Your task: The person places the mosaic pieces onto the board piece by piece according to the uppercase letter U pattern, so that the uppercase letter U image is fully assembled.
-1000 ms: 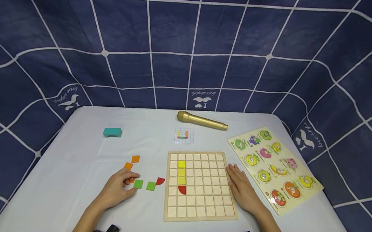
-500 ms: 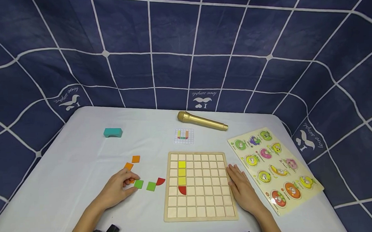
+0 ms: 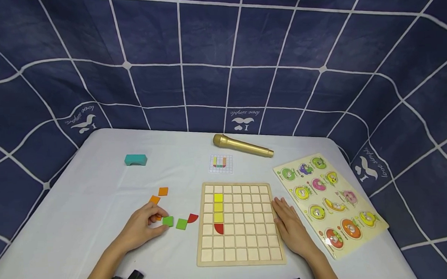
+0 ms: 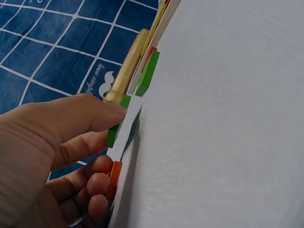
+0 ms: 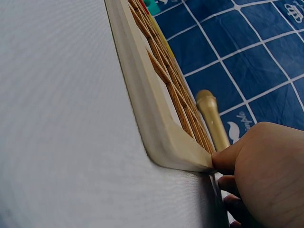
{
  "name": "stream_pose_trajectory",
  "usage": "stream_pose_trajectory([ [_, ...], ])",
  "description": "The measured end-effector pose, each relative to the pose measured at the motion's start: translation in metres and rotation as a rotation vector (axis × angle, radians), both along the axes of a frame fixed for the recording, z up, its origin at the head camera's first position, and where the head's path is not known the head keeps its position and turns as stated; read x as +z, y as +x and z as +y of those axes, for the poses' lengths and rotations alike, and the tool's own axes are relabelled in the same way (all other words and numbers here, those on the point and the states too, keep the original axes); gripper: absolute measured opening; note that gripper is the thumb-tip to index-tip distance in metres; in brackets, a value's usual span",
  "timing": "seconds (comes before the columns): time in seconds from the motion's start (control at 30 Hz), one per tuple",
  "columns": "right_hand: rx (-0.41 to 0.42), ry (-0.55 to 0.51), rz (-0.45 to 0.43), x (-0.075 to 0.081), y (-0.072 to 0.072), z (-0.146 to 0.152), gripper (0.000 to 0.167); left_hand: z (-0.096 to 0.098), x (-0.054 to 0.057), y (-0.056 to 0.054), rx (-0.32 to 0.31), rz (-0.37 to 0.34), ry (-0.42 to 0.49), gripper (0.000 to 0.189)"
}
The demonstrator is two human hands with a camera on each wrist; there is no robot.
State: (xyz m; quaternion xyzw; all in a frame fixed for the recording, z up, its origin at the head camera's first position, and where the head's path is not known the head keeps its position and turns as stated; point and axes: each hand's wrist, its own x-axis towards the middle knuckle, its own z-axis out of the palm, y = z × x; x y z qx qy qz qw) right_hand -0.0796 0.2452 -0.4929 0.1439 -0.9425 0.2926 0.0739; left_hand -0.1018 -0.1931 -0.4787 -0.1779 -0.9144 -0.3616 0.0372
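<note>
One grip (image 3: 142, 226) pinches a green tile (image 3: 168, 221) (right grip (image 3: 292, 233) relaxed); head view alone shows the card (image 3: 221, 163).

The table (image 3: 79, 206) bore a board (image 3: 245, 230), puzzle (image 3: 330, 193), card (image 3: 221, 163), mic (image 3: 243, 146), block (image 3: 135, 160), 3 orange tiles (image 3: 163, 191), 1 red tile (image 3: 192, 218) and 1 free green tile (image 3: 181, 224).

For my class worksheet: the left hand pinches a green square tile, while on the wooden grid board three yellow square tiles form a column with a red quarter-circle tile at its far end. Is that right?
Not quite: the red quarter-circle tile is at the near end of the column of yellow square tiles, as the head view shows. The rest stands.
</note>
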Motion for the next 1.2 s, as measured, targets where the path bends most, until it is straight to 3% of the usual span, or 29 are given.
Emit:
stream_pose_trajectory([
  [0.37,-0.002,-0.002,0.048,-0.001,0.000,-0.001,0.048,0.014,0.010,-0.002,0.001,-0.003,0.098,0.030],
  [0.63,0.004,-0.008,0.023,0.000,0.000,0.000,0.049,0.051,0.024,-0.007,-0.120,0.034,0.125,0.029],
  [0.93,-0.002,-0.001,0.014,0.000,-0.001,-0.001,0.049,0.103,0.030,-0.011,-0.229,0.055,0.064,0.024],
  [1.2,0.001,-0.001,0.016,0.000,-0.001,0.000,0.049,0.135,0.024,-0.010,-0.276,0.079,-0.039,0.023],
])
